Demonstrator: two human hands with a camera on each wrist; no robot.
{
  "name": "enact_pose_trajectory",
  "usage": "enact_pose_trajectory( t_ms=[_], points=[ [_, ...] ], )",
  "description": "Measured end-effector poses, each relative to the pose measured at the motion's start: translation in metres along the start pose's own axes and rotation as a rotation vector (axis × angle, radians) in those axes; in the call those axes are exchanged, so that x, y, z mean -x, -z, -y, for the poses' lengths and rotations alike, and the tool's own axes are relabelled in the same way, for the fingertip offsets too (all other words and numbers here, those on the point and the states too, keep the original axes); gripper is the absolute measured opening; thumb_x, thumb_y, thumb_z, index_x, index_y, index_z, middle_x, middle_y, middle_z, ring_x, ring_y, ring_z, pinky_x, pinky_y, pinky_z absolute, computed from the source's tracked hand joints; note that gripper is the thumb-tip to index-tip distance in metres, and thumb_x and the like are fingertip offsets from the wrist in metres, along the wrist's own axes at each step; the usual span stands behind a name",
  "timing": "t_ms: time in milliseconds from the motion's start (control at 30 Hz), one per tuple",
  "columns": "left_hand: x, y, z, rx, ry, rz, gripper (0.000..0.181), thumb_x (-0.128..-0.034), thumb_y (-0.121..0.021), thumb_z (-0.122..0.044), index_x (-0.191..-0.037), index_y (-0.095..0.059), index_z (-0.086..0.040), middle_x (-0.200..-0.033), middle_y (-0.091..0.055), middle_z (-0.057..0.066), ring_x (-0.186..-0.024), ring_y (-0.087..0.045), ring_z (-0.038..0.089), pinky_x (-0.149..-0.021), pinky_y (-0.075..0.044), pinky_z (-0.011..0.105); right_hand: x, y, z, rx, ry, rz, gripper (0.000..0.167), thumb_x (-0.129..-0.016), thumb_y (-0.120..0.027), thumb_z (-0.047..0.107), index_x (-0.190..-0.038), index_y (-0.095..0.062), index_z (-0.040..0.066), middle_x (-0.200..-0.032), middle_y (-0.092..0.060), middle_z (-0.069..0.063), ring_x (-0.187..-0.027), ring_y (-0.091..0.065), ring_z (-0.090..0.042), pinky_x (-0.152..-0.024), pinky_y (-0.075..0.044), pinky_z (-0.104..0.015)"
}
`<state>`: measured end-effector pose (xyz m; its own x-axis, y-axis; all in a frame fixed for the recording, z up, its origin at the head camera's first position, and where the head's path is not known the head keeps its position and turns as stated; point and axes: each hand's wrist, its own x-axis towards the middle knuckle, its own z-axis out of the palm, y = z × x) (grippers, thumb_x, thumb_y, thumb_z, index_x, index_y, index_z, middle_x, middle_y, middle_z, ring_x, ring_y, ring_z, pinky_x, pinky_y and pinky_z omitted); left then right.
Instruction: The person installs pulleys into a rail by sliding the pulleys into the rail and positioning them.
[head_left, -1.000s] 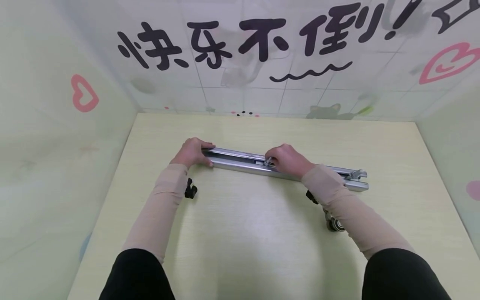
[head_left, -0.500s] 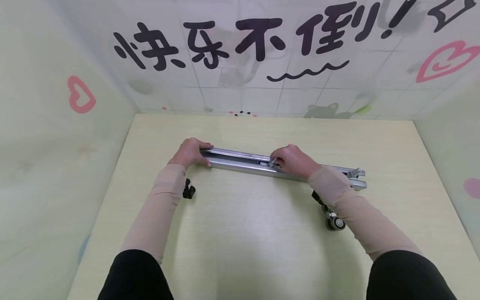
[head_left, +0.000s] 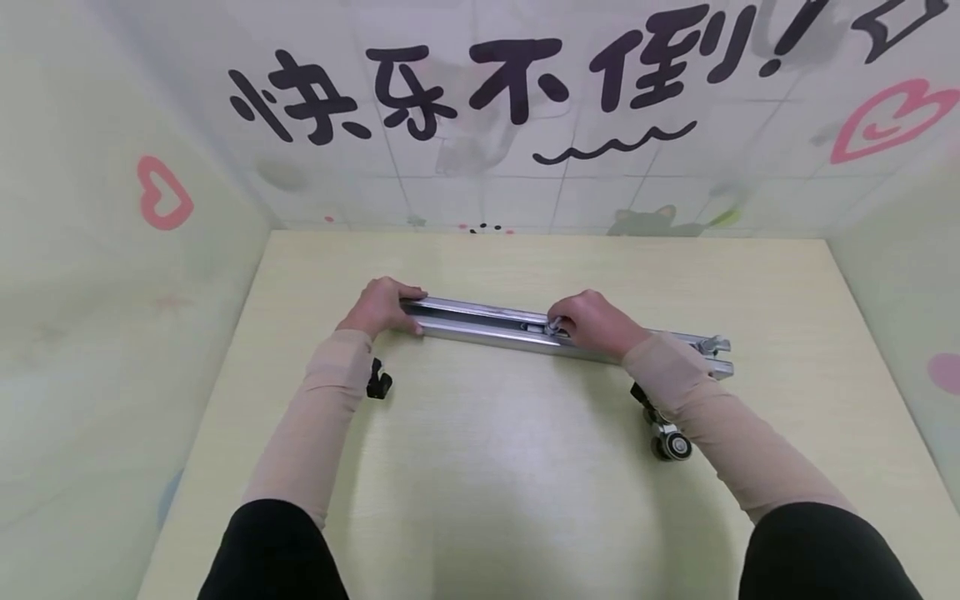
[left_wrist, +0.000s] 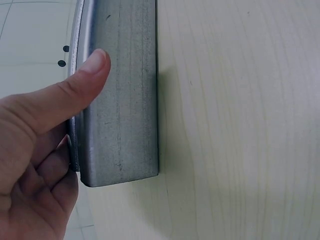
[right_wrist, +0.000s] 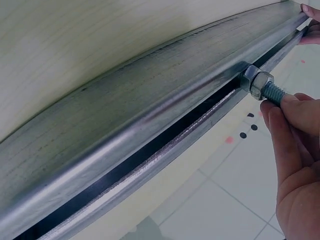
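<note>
A silvery metal channel rail (head_left: 487, 337) with a slot along its top lies across the table. My left hand (head_left: 378, 307) grips its left end, thumb on the near face and fingers behind, as the left wrist view shows with the thumb (left_wrist: 82, 82). Out of the slot sticks a threaded bolt (right_wrist: 274, 92) with nuts on it. My right hand (head_left: 596, 323) pinches the bolt's free end between thumb and fingers. Whatever the bolt joins inside the rail is mostly hidden. A second bolt (head_left: 712, 344) stands in the slot near the rail's right end.
A loose roller wheel piece (head_left: 677, 447) lies on the pale wooden table (head_left: 487, 467), beside my right forearm. Small black parts show by each wrist, one being a black clip (head_left: 379, 380). Printed panels enclose the table at the back and sides.
My right hand has slid a little to the right along the rail, and the pinched bolt has moved with it. The left hand keeps its grip on the left end.
</note>
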<state>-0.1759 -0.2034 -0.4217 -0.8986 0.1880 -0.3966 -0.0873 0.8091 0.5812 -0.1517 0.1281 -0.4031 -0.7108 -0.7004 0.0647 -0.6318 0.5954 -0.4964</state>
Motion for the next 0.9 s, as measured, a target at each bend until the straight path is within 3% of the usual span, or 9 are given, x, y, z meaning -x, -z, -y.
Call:
enact_pose_trajectory(
  t_ms=[167,267,333,433,567,733,900],
  points=[
    [-0.002,-0.001,0.0,-0.008,-0.013,-0.009,0.07,-0.0569,-0.084,-0.012,-0.121,-0.058,-0.012,-0.132,-0.05,0.008,-0.126,-0.037,0.033,-0.107,-0.027,0.043,0.001,0.001,-0.002,0.024,0.043,0.0,0.021,-0.077,-0.055,-0.015,-0.087,-0.068,-0.002,-0.085,-0.069,-0.011,-0.079,-0.065,-0.02,-0.07,-0.055,-0.03],
    [-0.003,-0.001,0.002,-0.001,-0.004,-0.004,0.07,-0.057,-0.084,-0.011,-0.122,-0.058,-0.012,-0.132,-0.049,0.008,-0.126,-0.037,0.033,-0.107,-0.027,0.043,0.003,0.002,-0.003,0.023,0.07,0.025,0.02,-0.078,-0.06,-0.011,-0.096,-0.066,-0.004,-0.094,-0.067,-0.014,-0.086,-0.065,-0.024,-0.076,-0.054,-0.033],
    [-0.004,-0.002,0.003,0.004,0.005,0.003,0.07,-0.0572,-0.084,-0.012,-0.122,-0.058,-0.012,-0.132,-0.049,0.008,-0.126,-0.037,0.033,-0.107,-0.027,0.044,0.006,0.005,-0.003,0.02,0.054,0.049,0.028,-0.079,-0.062,-0.006,-0.107,-0.061,-0.006,-0.104,-0.064,-0.018,-0.095,-0.062,-0.028,-0.083,-0.051,-0.037],
    [-0.004,-0.004,0.003,0.005,0.013,0.009,0.07,-0.0574,-0.084,-0.012,-0.122,-0.058,-0.013,-0.133,-0.049,0.007,-0.127,-0.036,0.033,-0.107,-0.026,0.044,0.014,0.014,-0.006,0.016,-0.018,0.074,0.041,-0.082,-0.063,0.002,-0.121,-0.053,-0.006,-0.119,-0.057,-0.021,-0.109,-0.054,-0.032,-0.094,-0.044,-0.042],
    [-0.004,-0.005,0.001,-0.002,0.005,0.003,0.069,-0.0575,-0.084,-0.011,-0.122,-0.058,-0.012,-0.133,-0.049,0.008,-0.127,-0.036,0.034,-0.107,-0.027,0.044,0.03,0.032,-0.017,0.038,-0.127,0.091,0.051,-0.084,-0.064,0.011,-0.129,-0.046,-0.003,-0.129,-0.048,-0.022,-0.122,-0.042,-0.036,-0.103,-0.033,-0.047],
    [-0.004,-0.005,0.0,-0.015,-0.002,0.0,0.07,-0.0579,-0.084,-0.012,-0.122,-0.057,-0.012,-0.133,-0.048,0.01,-0.127,-0.035,0.035,-0.107,-0.027,0.045,0.059,0.051,-0.038,0.074,-0.226,0.11,0.064,-0.082,-0.066,0.026,-0.134,-0.039,-0.001,-0.136,-0.04,-0.022,-0.126,-0.034,-0.037,-0.104,-0.028,-0.05],
    [-0.003,-0.002,-0.001,-0.022,-0.005,-0.003,0.069,-0.058,-0.084,-0.012,-0.122,-0.057,-0.012,-0.133,-0.048,0.01,-0.126,-0.036,0.034,-0.107,-0.028,0.045,0.087,0.066,-0.054,0.053,-0.334,0.065,0.078,-0.077,-0.072,0.03,-0.138,-0.033,0.002,-0.14,-0.034,-0.021,-0.129,-0.028,-0.039,-0.104,-0.026,-0.053]
  ],
)
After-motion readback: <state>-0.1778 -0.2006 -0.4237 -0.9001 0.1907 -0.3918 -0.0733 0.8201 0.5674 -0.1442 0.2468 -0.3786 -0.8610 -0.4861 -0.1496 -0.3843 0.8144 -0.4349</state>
